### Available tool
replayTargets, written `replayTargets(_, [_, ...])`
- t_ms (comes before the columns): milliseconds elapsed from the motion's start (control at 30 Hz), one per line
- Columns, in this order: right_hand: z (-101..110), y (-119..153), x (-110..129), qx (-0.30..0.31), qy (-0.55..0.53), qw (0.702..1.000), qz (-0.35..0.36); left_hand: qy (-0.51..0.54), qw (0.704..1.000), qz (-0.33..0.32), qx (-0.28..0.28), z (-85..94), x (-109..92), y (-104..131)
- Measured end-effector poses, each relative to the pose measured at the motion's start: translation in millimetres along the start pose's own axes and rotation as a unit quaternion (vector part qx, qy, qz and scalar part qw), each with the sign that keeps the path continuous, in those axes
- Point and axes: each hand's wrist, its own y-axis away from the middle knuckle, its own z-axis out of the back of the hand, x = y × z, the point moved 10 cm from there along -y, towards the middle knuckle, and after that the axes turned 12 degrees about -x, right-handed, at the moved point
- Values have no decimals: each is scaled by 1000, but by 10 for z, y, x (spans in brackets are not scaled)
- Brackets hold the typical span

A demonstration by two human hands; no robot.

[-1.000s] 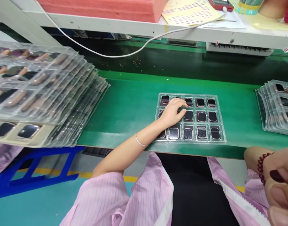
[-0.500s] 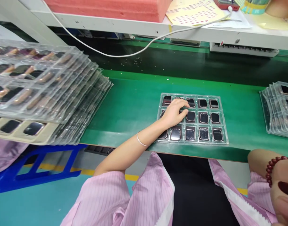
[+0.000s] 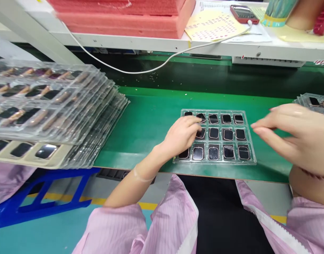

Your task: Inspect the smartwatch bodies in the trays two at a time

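A clear plastic tray (image 3: 250, 141) lies on the green bench, with dark square watch-like pieces in its compartments. Over the tray's left part is my left hand (image 3: 181, 134), its fingers bent and a little apart, the tips by a dark piece (image 3: 201, 118) in the back row. I see nothing held in it. To the right of the tray, my right hand (image 3: 297, 135) is raised, thumb and forefinger tips pressed together in a pinch. Whatever may be between those tips is too small to make out.
Stacked filled trays (image 3: 98, 106) stand at the left above a beige tray (image 3: 58, 155). Another stack (image 3: 302, 98) is at the right, partly behind my right hand. A white cable (image 3: 151, 70) hangs from the shelf (image 3: 151, 44), which holds red foam (image 3: 119, 26) and papers.
My right hand has risen from the lower right corner to beside the tray. My left hand has shifted a little left over the tray. The view has tilted slightly.
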Motion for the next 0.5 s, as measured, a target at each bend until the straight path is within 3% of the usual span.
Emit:
replayTargets(100, [-797,242,-563,167,56,984,-24,-47,993,-8,111,86,-13,393])
replayTargets(200, [-1286,624,-1006,258,116,957,-67,-104,981,49,156,114,157,693])
replayTargets(267, [-1412,749,-1048,276,108,953,-64,-130,976,86,151,128,248,779])
replayTargets(367, [-1413,698,-991,272,48,958,-81,-119,975,117,147,130,290,806])
replayTargets(433, [-1403,578,-987,256,-57,953,-148,-76,977,131,150,126,277,785])
replayTargets(500, [-1484,470,-1005,231,-219,911,-261,2,979,149,140,116,254,712])
